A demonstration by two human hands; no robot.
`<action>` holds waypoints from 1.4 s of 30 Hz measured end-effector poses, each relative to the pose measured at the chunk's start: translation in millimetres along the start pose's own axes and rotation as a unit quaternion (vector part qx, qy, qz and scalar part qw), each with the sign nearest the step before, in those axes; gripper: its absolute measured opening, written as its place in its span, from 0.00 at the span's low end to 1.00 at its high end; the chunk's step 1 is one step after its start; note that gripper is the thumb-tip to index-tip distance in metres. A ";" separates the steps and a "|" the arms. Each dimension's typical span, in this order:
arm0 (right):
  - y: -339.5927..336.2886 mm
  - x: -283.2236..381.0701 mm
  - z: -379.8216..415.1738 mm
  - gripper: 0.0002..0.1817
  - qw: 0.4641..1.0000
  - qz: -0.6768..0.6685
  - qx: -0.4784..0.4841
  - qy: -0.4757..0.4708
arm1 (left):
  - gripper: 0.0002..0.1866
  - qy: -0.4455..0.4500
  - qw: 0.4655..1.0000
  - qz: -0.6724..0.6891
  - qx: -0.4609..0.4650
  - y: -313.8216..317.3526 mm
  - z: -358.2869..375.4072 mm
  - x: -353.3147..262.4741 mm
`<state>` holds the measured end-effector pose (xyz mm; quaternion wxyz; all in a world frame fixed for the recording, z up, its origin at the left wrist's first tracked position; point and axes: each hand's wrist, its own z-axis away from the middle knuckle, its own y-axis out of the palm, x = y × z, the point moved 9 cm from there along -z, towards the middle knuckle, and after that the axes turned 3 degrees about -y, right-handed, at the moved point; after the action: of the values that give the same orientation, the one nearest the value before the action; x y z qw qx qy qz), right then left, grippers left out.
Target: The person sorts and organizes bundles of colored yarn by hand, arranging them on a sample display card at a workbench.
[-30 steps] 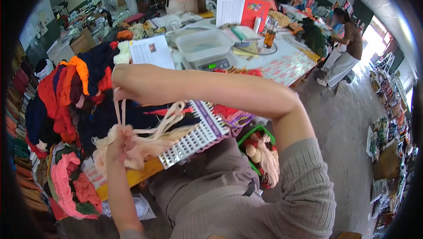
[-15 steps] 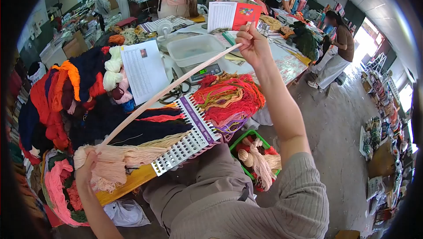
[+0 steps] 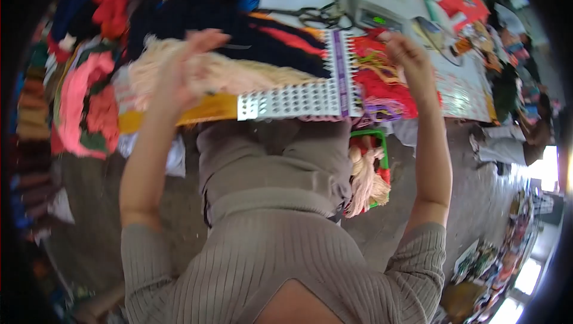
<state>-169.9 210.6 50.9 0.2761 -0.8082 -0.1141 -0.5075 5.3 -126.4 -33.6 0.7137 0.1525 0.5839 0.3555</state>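
Note:
My left hand (image 3: 192,70), blurred, is over the pale peach yarn (image 3: 152,73) at the table's front left, its fingers stretched out and apart. At the right, my right hand (image 3: 408,55) is curled near the red yarn (image 3: 385,76); what it holds, if anything, is too blurred to tell. Between the hands lies a white perforated card (image 3: 286,102) with a purple-striped strip (image 3: 341,73) at its right end. Dark navy yarn (image 3: 209,11) and cream strands run up to the strip from the left. No stretched strand shows between my hands.
Scissors (image 3: 319,15), a scale with a green display (image 3: 379,21) and a red booklet (image 3: 465,8) are at the back. A green basket with yarn (image 3: 384,151) stands below the table edge. Pink yarn (image 3: 77,103) hangs at the left; a person (image 3: 531,130) is at the far right.
The long pale strand stretched between my hands is out of sight. My right hand has come down towards the red yarn, my left fingers have opened, and the view has tilted down.

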 end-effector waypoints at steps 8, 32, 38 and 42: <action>150.5 -78.1 54.3 0.07 0.981 0.043 0.156 0.108 | 0.20 -0.258 0.965 -0.043 0.005 28.3 9.9 145.2; 168.6 -117.4 49.0 0.17 0.959 0.086 0.223 0.154 | 0.06 -0.168 0.937 -0.306 -0.027 36.1 -42.4 170.9; 163.9 -91.7 53.8 0.15 0.948 0.235 0.171 0.129 | 0.12 -0.073 0.906 -0.417 -0.015 5.9 -36.3 139.3; 166.2 -90.3 54.3 0.14 0.951 0.240 0.160 0.110 | 0.16 -0.201 0.935 -0.287 -0.058 -6.0 -32.3 151.6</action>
<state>-93.0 113.2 -101.8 0.5263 -0.6959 0.0345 -0.4873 -13.2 -33.0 -156.1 0.8952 0.0053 0.4260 0.1308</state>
